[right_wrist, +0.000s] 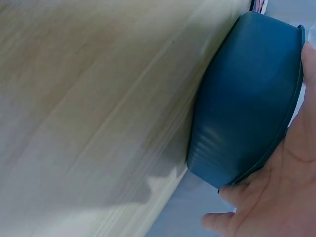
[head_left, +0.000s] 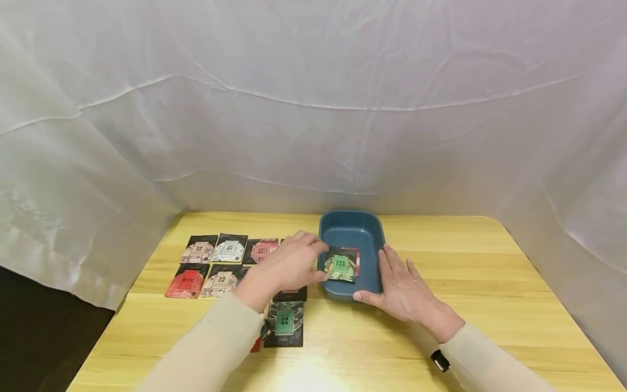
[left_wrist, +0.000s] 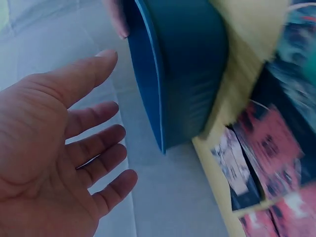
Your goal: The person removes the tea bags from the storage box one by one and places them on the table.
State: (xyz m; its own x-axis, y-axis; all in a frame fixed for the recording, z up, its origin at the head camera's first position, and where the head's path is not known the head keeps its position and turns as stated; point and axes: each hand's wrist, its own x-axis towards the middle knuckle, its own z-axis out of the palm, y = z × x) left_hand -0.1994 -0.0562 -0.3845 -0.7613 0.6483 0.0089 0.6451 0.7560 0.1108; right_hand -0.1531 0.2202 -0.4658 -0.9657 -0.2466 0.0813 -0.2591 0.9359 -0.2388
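Note:
A blue rectangular tub (head_left: 368, 279) stands on the table. Inside it lies a packet with a green label (head_left: 340, 264), on top of another packet with a red edge (head_left: 357, 262). My left hand (head_left: 299, 260) is over the tub's left rim, fingers spread and loosely bent beside the green-labelled packet. The left wrist view shows that palm holding nothing, next to the tub's side (left_wrist: 190, 74). Along the tub's right rim rests my right hand (head_left: 404, 288), its fingers fairly straight and its thumb at the near corner. In the right wrist view, this hand touches the tub's rim.
Flat black packets with coloured labels lie in rows left of the tub, among them a red-labelled one (head_left: 186, 281) and a white-labelled one (head_left: 229, 248). A dark green-labelled packet (head_left: 285, 324) lies nearest me, and my left arm covers several others. A pale curtain (head_left: 313, 136) hangs behind the wooden table (head_left: 470, 261).

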